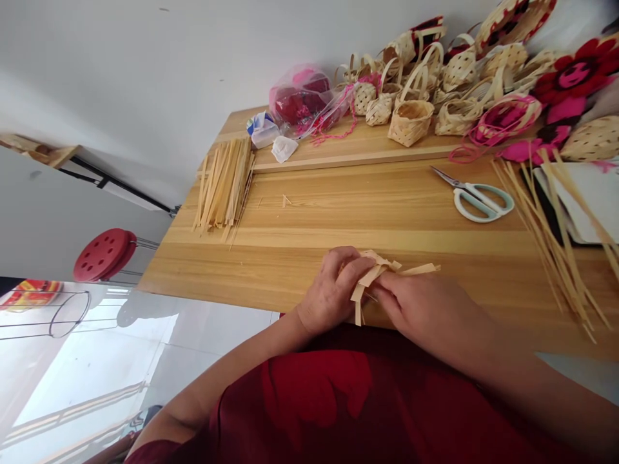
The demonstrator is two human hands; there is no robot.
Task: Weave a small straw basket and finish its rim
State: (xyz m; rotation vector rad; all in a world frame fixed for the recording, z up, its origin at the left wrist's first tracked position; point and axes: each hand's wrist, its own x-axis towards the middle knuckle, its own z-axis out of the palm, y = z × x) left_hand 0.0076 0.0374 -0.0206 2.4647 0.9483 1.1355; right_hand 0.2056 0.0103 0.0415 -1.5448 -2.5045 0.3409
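Both my hands work a small piece woven from flat pale bamboo strips (382,270) at the near edge of the wooden table (338,212). My left hand (333,290) is curled round its left side, fingers closed on the strips. My right hand (425,309) pinches it from the right, thumb and fingers pressed together. Loose strip ends stick out to the right and hang down between my hands.
A bundle of cut strips (225,183) lies at the left. Scissors (476,196) rest at the right, beside long thin strips (551,238). Several small woven baskets (411,116), a pink plastic bag (302,96) and red-pink flowers (575,74) crowd the back. A red stool (104,251) stands on the floor.
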